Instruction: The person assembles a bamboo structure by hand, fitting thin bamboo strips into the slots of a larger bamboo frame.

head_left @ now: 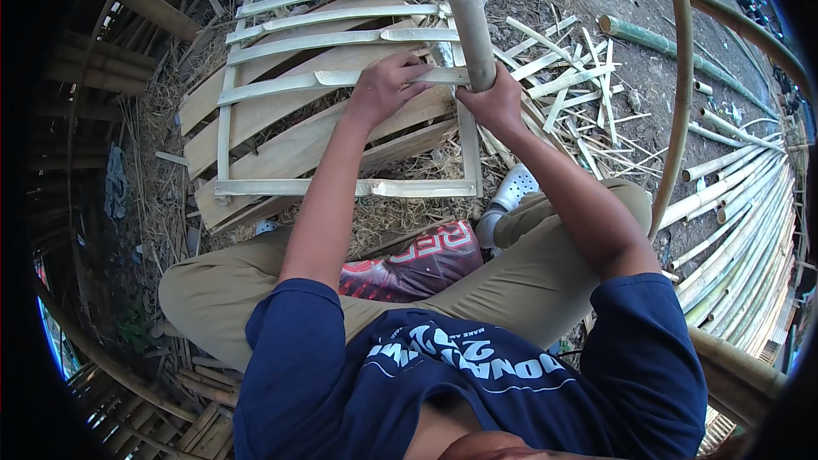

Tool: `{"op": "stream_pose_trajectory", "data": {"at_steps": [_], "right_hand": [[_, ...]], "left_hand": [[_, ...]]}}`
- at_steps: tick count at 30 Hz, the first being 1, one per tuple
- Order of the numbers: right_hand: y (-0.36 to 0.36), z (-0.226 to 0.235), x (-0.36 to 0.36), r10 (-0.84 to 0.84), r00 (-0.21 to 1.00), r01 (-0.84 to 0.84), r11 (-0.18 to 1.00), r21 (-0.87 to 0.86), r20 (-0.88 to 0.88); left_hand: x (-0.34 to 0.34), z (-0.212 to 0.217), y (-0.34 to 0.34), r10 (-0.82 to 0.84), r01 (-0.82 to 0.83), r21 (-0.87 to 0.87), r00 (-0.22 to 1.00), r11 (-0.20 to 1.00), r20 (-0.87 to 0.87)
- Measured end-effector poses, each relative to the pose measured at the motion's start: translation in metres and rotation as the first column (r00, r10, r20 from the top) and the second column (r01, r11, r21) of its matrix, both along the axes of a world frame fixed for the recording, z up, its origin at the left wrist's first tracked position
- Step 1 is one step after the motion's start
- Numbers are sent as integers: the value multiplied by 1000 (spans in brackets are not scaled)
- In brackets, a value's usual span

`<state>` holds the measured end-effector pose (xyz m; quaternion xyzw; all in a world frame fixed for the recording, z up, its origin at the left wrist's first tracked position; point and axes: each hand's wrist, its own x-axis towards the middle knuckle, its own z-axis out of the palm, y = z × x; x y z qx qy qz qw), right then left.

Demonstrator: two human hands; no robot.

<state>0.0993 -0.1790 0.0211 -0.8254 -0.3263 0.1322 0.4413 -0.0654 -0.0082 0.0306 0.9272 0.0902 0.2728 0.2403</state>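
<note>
A flat bamboo frame [223, 132] of split slats lies on wooden planks in front of me, its cross slats running left to right. My left hand [383, 85] presses down on the right end of one middle slat [281, 85]. My right hand [494, 102] grips the lower end of a thick round bamboo stick [471, 30], held upright over the frame's right rail [469, 149], just beside my left hand.
Loose split bamboo strips [571, 68] litter the ground to the right. A stack of long bamboo poles [750, 230] lies far right, and a long bent pole [679, 77] arcs over them. More bamboo is piled at the left. My folded legs [528, 281] sit below the frame.
</note>
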Motion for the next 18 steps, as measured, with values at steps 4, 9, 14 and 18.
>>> {"op": "stream_pose_trajectory", "data": {"at_steps": [4,9,14,18], "right_hand": [[-2,4,-1,-6,999,5,1000,-24,-33],[-9,3,8,90,988,-93,995,-24,-123],[-17,-21,31,81,919,-51,995,86,-385],[-16,-14,28,55,843,27,989,144,-535]], "left_hand": [[0,-2,0,5,-5,-4,1000,1000,-22],[-5,-9,1,39,-37,33,997,999,-69],[1,-6,-2,34,-33,9,996,999,-78],[1,-2,1,64,-68,-23,985,997,-158]]}}
